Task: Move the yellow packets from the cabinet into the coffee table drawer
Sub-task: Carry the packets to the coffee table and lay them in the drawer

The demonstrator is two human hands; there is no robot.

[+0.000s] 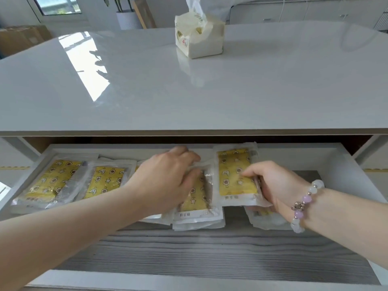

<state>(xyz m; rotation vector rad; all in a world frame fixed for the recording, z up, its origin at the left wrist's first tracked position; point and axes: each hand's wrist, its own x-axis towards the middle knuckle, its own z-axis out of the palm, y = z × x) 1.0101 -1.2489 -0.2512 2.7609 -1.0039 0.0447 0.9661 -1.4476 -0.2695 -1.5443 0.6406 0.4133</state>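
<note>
The coffee table drawer (pixel 210 255) stands pulled out, with a grey wood-grain floor. Several yellow packets in clear wrap lie along its back: one at the far left (pixel 50 181), another beside it (pixel 105 181), a stack in the middle (pixel 197 198). My left hand (pixel 165 177) rests on the middle stack, fingers spread and bent over its top edge. My right hand (pixel 273 183) grips a yellow packet (pixel 235 175) by its right edge, thumb on top. More packets (pixel 266 219) lie beneath that hand, mostly hidden.
The glossy white tabletop (pixel 189 91) overhangs the drawer's back. A pack of tissues (pixel 199 34) stands on it at the far middle. The front half of the drawer floor is bare. A beaded bracelet (pixel 304 206) is on my right wrist.
</note>
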